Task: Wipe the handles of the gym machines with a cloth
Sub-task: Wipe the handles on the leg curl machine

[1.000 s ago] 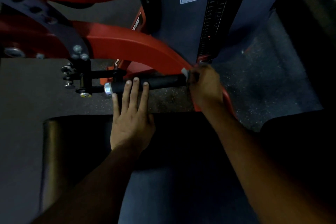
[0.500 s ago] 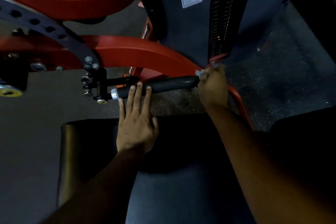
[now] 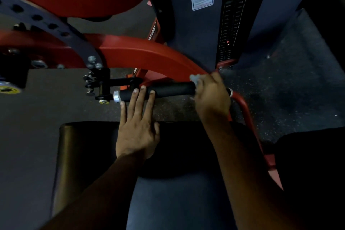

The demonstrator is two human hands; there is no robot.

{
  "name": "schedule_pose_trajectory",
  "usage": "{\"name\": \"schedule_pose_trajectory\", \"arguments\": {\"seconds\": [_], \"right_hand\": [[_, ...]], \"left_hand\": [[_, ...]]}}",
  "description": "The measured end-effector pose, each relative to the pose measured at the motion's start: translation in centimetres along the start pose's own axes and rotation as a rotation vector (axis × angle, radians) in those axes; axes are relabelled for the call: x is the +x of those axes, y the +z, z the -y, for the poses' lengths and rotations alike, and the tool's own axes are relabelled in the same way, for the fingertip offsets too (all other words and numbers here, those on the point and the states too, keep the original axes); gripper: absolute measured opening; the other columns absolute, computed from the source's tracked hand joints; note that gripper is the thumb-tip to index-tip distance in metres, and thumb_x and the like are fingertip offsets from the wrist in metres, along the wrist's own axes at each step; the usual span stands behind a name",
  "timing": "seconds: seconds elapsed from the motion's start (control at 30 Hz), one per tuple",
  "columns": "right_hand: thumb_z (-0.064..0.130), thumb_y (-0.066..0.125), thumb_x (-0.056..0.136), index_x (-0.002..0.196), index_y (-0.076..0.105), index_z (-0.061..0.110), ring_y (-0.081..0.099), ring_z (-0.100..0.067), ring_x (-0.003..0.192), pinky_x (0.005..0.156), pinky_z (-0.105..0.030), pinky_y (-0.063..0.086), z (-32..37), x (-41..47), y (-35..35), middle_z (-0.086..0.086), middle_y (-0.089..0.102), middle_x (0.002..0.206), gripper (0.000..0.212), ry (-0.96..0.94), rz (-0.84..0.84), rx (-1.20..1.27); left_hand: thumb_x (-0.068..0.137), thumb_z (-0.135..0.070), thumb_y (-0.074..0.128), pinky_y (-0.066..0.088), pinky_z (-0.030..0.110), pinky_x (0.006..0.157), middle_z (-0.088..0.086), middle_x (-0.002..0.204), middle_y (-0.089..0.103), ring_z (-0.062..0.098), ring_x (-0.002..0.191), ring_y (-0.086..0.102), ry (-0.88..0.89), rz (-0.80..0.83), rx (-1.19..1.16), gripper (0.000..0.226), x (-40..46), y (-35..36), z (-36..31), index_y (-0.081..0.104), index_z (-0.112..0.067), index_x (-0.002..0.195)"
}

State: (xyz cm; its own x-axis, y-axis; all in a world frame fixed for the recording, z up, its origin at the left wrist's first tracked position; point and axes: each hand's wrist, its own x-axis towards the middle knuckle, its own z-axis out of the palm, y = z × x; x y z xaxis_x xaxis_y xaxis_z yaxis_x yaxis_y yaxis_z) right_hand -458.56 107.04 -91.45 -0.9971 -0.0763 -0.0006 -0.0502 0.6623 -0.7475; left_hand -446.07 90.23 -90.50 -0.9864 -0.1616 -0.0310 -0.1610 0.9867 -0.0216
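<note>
Cloth [image 3: 195, 78] slid right — one handle [image 3: 171, 88], two hands.

The right hand [image 3: 211, 95] with the cloth [image 3: 195, 79] has slid a little to the right along the black handle [image 3: 173, 88], now at its far end. A metal ring [image 3: 230, 92] now shows beside this hand.

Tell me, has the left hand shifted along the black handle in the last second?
No. The left hand stays put, fingertips resting on the black handle just right of its silver end cap, as before.
</note>
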Motion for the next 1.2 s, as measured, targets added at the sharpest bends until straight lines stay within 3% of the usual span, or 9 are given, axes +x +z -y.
{"name": "schedule_pose_trajectory", "arguments": {"seconds": [0.17, 0.37, 0.5, 0.6, 0.7, 0.8, 0.9, 1.07, 1.2], "right_hand": [[0.015, 0.048, 0.103, 0.110, 0.067, 0.004, 0.059, -0.017, 0.095, 0.089, -0.028, 0.049, -0.3, 0.0, 0.9, -0.007, 0.054, 0.121, 0.023, 0.100, -0.088, 0.104], [0.017, 0.062, 0.096, 0.115, 0.067, 0.006, 0.053, -0.010, 0.097, 0.095, -0.024, 0.049, -0.1, -0.7, 0.8, -0.005, 0.044, 0.126, 0.022, 0.142, -0.085, 0.205], [0.013, 0.061, 0.096, 0.111, 0.071, 0.009, 0.056, -0.010, 0.091, 0.089, -0.029, 0.051, 0.6, -0.5, 0.9, -0.002, 0.057, 0.112, 0.018, 0.019, -0.114, 0.237], [0.014, 0.061, 0.097, 0.106, 0.072, 0.013, 0.052, -0.008, 0.085, 0.073, -0.014, 0.036, 3.4, -1.4, 2.3, -0.001, 0.062, 0.105, 0.015, -0.119, -0.063, 0.199], [0.010, 0.062, 0.095, 0.104, 0.072, 0.014, 0.059, -0.012, 0.091, 0.077, -0.008, 0.032, 4.5, -2.8, 3.0, 0.002, 0.064, 0.106, 0.014, -0.176, -0.030, 0.236], [0.006, 0.061, 0.094, 0.100, 0.072, 0.009, 0.062, -0.019, 0.091, 0.084, -0.019, 0.048, 1.6, -2.7, 2.3, -0.003, 0.064, 0.102, 0.013, -0.211, -0.116, 0.238], [0.007, 0.061, 0.094, 0.099, 0.071, 0.010, 0.061, -0.021, 0.090, 0.083, -0.043, 0.054, -0.5, -0.8, 1.9, -0.005, 0.062, 0.101, 0.012, -0.034, -0.191, 0.295], [0.008, 0.058, 0.096, 0.106, 0.071, 0.011, 0.059, -0.023, 0.098, 0.081, -0.025, 0.041, 2.9, 0.0, 2.0, -0.006, 0.063, 0.106, 0.017, -0.010, -0.071, 0.230], [0.011, 0.054, 0.094, 0.094, 0.073, 0.010, 0.064, -0.028, 0.083, 0.075, -0.036, 0.053, 3.0, -1.6, 2.6, -0.008, 0.065, 0.094, 0.019, -0.238, -0.152, 0.171]], "left_hand": [[0.089, -0.032, 0.044, 0.004, 0.053, 0.128, 0.003, 0.173, -0.006, 0.018, 0.158, -0.012, -0.009, 0.005, 0.000, 0.086, 0.1, 0.1, 0.0, 0.005, -0.020, 0.164], [0.088, -0.027, 0.052, 0.003, 0.053, 0.128, 0.002, 0.173, -0.004, 0.018, 0.158, -0.011, -0.013, 0.008, 0.004, 0.089, 0.1, 0.1, 0.0, 0.007, -0.020, 0.165], [0.086, -0.035, 0.037, 0.006, 0.055, 0.128, 0.004, 0.173, 0.000, 0.018, 0.159, -0.008, -0.008, -0.009, -0.009, 0.084, 0.2, 0.1, 0.0, 0.010, -0.019, 0.164], [0.085, -0.037, 0.031, 0.007, 0.056, 0.127, 0.005, 0.173, 0.001, 0.019, 0.159, -0.007, 0.002, -0.008, 0.001, 0.083, 0.2, 0.2, 0.2, 0.010, -0.019, 0.164], [0.086, -0.037, 0.032, 0.008, 0.056, 0.127, 0.004, 0.173, 0.001, 0.019, 0.159, -0.006, 0.014, -0.018, -0.013, 0.083, 0.2, 0.3, 0.4, 0.007, -0.021, 0.164], [0.085, -0.035, 0.036, 0.009, 0.056, 0.127, 0.003, 0.173, 0.003, 0.018, 0.159, -0.004, 0.010, -0.029, -0.048, 0.084, 0.2, 0.0, 0.2, 0.012, -0.020, 0.164], [0.087, -0.029, 0.046, 0.003, 0.053, 0.128, 0.002, 0.173, 0.000, 0.017, 0.159, -0.008, -0.006, -0.023, -0.049, 0.086, 0.2, 0.1, 0.1, 0.011, -0.021, 0.164], [0.083, -0.020, 0.061, 0.001, 0.053, 0.127, 0.002, 0.173, -0.002, 0.018, 0.158, -0.010, -0.030, 0.013, 0.005, 0.098, 0.4, 0.5, 0.3, 0.005, -0.023, 0.163], [0.080, -0.025, 0.059, 0.001, 0.052, 0.127, 0.003, 0.172, -0.003, 0.020, 0.159, -0.008, 0.017, -0.015, 0.057, 0.101, 0.3, 1.1, 0.0, 0.002, -0.022, 0.163]]}}
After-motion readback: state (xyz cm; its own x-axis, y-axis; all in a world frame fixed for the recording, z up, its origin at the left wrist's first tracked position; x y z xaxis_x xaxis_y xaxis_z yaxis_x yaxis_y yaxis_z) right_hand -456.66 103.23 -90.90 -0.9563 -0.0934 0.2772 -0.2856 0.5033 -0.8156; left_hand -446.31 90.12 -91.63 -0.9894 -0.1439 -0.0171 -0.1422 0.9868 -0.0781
